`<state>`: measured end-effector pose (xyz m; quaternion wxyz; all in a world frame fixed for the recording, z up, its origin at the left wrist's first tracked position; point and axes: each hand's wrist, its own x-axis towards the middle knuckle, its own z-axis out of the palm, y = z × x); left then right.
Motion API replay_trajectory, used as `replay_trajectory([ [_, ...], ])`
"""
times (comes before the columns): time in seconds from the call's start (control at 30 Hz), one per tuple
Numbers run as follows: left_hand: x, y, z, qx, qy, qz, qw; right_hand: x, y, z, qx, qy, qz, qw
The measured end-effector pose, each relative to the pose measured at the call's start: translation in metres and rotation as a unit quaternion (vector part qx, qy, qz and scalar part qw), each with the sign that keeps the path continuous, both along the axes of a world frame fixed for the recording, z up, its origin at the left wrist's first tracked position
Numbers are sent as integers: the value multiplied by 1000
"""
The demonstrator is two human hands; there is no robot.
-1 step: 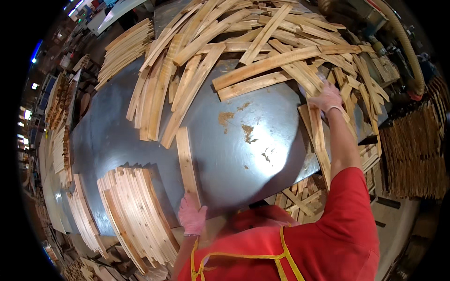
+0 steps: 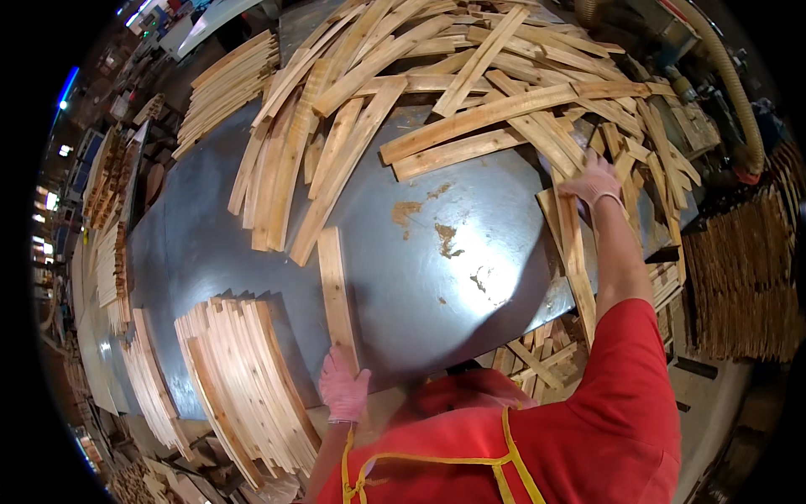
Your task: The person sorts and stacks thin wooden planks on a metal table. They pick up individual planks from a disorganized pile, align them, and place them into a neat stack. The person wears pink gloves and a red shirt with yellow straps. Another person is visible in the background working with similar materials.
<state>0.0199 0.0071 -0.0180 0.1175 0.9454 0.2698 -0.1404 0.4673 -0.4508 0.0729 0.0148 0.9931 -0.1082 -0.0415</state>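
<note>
I see the right hand [image 2: 594, 181] has shifted slightly rightward at the jumbled boards [image 2: 470, 63]; whether it grips one, I can't tell. The left hand [image 2: 343, 388] stays closed on the near end of a single plank [image 2: 334, 286], which reaches away across my shiny grey desk [image 2: 403, 311]. Pale slats [image 2: 248, 378] lie left; a timber stack [image 2: 743, 273] stands right.
</note>
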Motion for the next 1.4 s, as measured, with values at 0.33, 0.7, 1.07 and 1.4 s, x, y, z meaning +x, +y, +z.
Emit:
replay_trajectory([
  [0.33,-4,18,2,-128,-54,91,986,-146,83,-2,583,174,-24,793],
  [0.7,-140,65,-16,181,-151,2,972,-357,216,-114,752,223,-100,612],
  [1.07,-62,-7,22,-81,-77,-99,989,-347,222,-21,478,365,308,737],
  [1.4,-29,-40,18,-134,10,-42,990,-243,207,-36,410,121,176,887],
])
